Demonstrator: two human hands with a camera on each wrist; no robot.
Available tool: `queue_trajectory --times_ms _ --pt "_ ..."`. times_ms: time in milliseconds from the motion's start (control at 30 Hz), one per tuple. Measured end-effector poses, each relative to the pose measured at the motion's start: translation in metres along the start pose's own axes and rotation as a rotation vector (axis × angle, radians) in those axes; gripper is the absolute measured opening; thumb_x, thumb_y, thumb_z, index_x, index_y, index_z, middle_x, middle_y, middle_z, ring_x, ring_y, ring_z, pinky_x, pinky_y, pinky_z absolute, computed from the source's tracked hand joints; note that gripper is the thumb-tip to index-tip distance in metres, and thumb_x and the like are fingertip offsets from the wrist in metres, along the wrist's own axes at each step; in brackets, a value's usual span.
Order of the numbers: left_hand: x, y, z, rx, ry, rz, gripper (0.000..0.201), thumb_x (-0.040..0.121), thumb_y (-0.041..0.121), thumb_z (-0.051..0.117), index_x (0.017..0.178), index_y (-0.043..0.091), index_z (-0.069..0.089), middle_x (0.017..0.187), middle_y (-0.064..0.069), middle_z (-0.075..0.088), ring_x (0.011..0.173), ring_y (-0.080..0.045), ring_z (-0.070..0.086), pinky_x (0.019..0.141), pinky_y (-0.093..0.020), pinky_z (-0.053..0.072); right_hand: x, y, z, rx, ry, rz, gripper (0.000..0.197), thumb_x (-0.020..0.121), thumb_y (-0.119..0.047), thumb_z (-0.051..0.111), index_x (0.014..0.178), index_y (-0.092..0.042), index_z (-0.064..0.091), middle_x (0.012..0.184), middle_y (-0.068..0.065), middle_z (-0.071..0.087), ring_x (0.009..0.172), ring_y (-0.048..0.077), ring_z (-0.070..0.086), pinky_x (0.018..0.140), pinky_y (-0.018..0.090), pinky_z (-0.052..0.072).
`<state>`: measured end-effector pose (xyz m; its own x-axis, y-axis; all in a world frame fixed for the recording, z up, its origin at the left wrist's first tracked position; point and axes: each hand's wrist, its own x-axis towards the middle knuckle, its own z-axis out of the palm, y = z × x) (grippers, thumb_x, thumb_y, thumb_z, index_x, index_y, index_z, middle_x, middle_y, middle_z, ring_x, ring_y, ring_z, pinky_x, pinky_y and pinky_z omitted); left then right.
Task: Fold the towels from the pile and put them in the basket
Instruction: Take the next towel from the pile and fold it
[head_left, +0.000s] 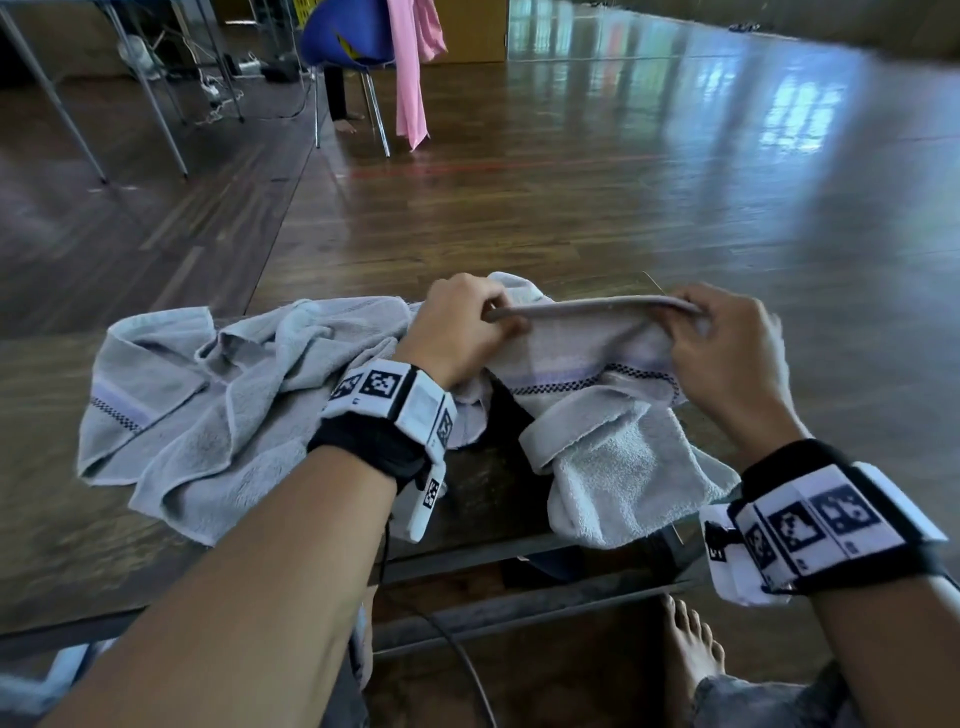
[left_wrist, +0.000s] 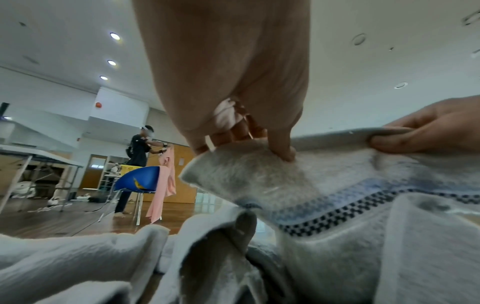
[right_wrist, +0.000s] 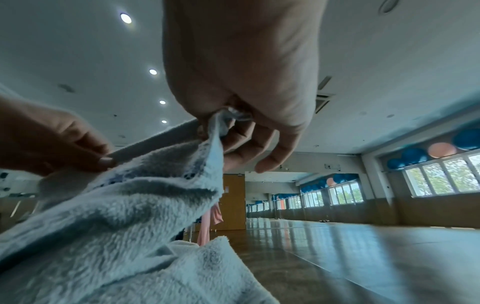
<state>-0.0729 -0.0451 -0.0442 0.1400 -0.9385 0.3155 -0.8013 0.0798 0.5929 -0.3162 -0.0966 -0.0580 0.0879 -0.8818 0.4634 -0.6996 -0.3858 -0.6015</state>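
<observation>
A pale grey towel (head_left: 597, 405) with a blue stripe and a dark checkered band hangs between both hands, its top hem stretched taut above the table. My left hand (head_left: 467, 322) pinches the hem's left corner; in the left wrist view my left hand (left_wrist: 249, 135) pinches the same towel (left_wrist: 337, 195) at that corner. My right hand (head_left: 722, 343) pinches the right corner, as my right hand (right_wrist: 228, 131) does on the towel (right_wrist: 130, 205) in its wrist view. The lower part droops over the table's near edge. A crumpled pile of grey towels (head_left: 208, 395) lies to the left. No basket is in view.
The dark wooden table (head_left: 478, 499) ends just in front of my legs, with my bare foot (head_left: 691, 649) below. A blue chair (head_left: 348, 36) draped with pink cloth (head_left: 410, 67) stands far back, a person behind it. Folding tables (head_left: 104, 104) stand at the back left.
</observation>
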Motion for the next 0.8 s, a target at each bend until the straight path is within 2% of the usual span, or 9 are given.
queue_trajectory --times_ms 67,167,267,400,500,600,667,733,800 --pt "0.001 -0.007 -0.004 0.007 0.046 -0.050 0.016 0.084 0.030 0.074 0.077 0.015 0.072 0.075 0.000 0.068 0.078 -0.019 0.062 0.071 -0.031 0.049 0.002 0.004 -0.002 0.005 0.005 0.051 0.021 0.092 -0.030 0.058 0.071 -0.035 0.059 0.067 -0.005 0.057 0.085 0.034 0.057 0.071 0.037 0.044" --pt "0.001 -0.012 -0.005 0.061 0.055 -0.130 0.007 0.085 0.021 0.070 0.081 0.016 0.071 0.084 -0.005 0.070 0.088 -0.027 0.065 0.079 -0.041 0.054 0.002 0.011 -0.004 0.027 0.004 0.090 0.016 0.092 -0.019 0.055 0.084 -0.026 0.067 0.074 0.000 0.062 0.093 0.035 0.058 0.075 0.038 0.047" --pt "-0.001 -0.015 -0.005 0.169 0.034 -0.178 0.016 0.079 0.005 0.057 0.080 0.014 0.070 0.086 -0.007 0.069 0.091 -0.032 0.063 0.085 -0.048 0.052 0.004 0.013 -0.006 0.087 0.053 0.139 0.016 0.094 -0.017 0.056 0.084 -0.020 0.068 0.071 0.001 0.063 0.086 0.032 0.058 0.068 0.032 0.043" --pt "-0.003 -0.019 -0.006 0.174 0.103 -0.193 0.017 0.081 0.006 0.050 0.069 0.004 0.062 0.070 -0.012 0.062 0.075 -0.037 0.061 0.067 -0.043 0.051 0.008 0.019 -0.013 0.206 0.169 0.195 0.015 0.098 -0.021 0.057 0.085 -0.022 0.066 0.066 -0.014 0.055 0.062 0.007 0.052 0.051 0.011 0.035" --pt "0.003 -0.016 -0.007 -0.057 0.274 -0.162 0.019 0.091 0.007 0.050 0.078 0.002 0.062 0.072 -0.010 0.062 0.070 -0.023 0.056 0.065 -0.038 0.045 0.010 0.023 -0.016 0.310 0.185 0.208 0.016 0.099 -0.027 0.054 0.088 -0.021 0.065 0.068 -0.013 0.054 0.057 -0.004 0.049 0.057 0.017 0.040" --pt "0.007 -0.003 -0.013 -0.416 0.364 -0.153 0.020 0.098 0.015 0.050 0.081 0.009 0.058 0.070 -0.002 0.054 0.063 -0.010 0.047 0.059 -0.025 0.040 0.010 0.025 -0.017 0.425 0.124 0.263 0.019 0.099 -0.031 0.054 0.090 -0.021 0.067 0.075 -0.007 0.060 0.072 0.010 0.055 0.071 0.037 0.053" --pt "0.008 0.003 -0.019 -0.541 0.370 -0.144 0.022 0.100 0.024 0.049 0.082 0.014 0.059 0.069 0.002 0.050 0.064 -0.009 0.045 0.061 -0.025 0.038 0.010 0.026 -0.017 0.455 0.070 0.310 0.020 0.098 -0.035 0.054 0.092 -0.020 0.067 0.079 -0.003 0.061 0.077 0.019 0.058 0.075 0.049 0.058" --pt "0.007 0.004 -0.022 -0.493 0.337 -0.104 0.024 0.100 0.030 0.048 0.080 0.019 0.058 0.066 0.005 0.048 0.062 -0.009 0.044 0.058 -0.023 0.036 0.009 0.030 -0.017 0.417 0.014 0.340 0.022 0.097 -0.035 0.055 0.089 -0.018 0.066 0.075 0.000 0.060 0.071 0.022 0.057 0.066 0.047 0.058" --pt "0.006 0.001 -0.023 -0.332 0.225 -0.079 0.025 0.100 0.031 0.049 0.083 0.017 0.062 0.068 0.003 0.053 0.058 -0.006 0.044 0.055 -0.018 0.035 0.007 0.037 -0.016 0.260 -0.087 0.316 0.023 0.096 -0.029 0.056 0.080 -0.015 0.065 0.066 -0.001 0.060 0.063 0.021 0.055 0.057 0.033 0.050"
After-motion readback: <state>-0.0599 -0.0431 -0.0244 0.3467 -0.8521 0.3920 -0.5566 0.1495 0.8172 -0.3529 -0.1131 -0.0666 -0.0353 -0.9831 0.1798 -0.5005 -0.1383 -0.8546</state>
